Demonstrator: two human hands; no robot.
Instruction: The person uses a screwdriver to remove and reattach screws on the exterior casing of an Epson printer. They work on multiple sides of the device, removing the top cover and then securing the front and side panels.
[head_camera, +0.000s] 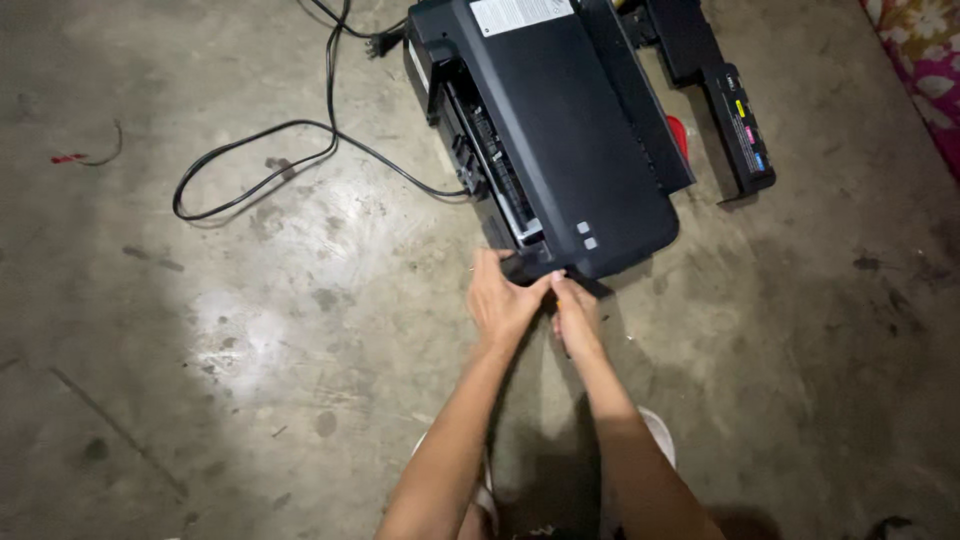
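Head view shows us crouched over a black printer (560, 130) lying on a bare concrete floor (250, 380). Both our hands meet at the printer's near corner. Our left hand (502, 300) is pressed against that corner, thumb and fingers closed around a small black plastic piece (530, 268) that sticks out from under the printer's edge. Our right hand (574, 315) sits just beside the left, touching it, with its fingertips pinched together on the same black piece right at the corner. So neither hand is spread; both are clamped on that part, though we cannot tell whether the piece is joined to the printer's body or loose.

On the printer's left side an open strip shows inner parts and a pale band. A white label (520, 14) sits on top at the far end, and two small pale buttons (586, 235) lie near our corner. A black power cord (270, 150) runs from the printer's left side and loops across the floor, its plug (380, 44) lying near the far end. To the right of the printer lies a long black ink tank unit (725, 110) with small coloured marks. A flowered cloth (925, 60) shows at the upper right edge, and a small red scrap (68, 158) lies well apart at the left.
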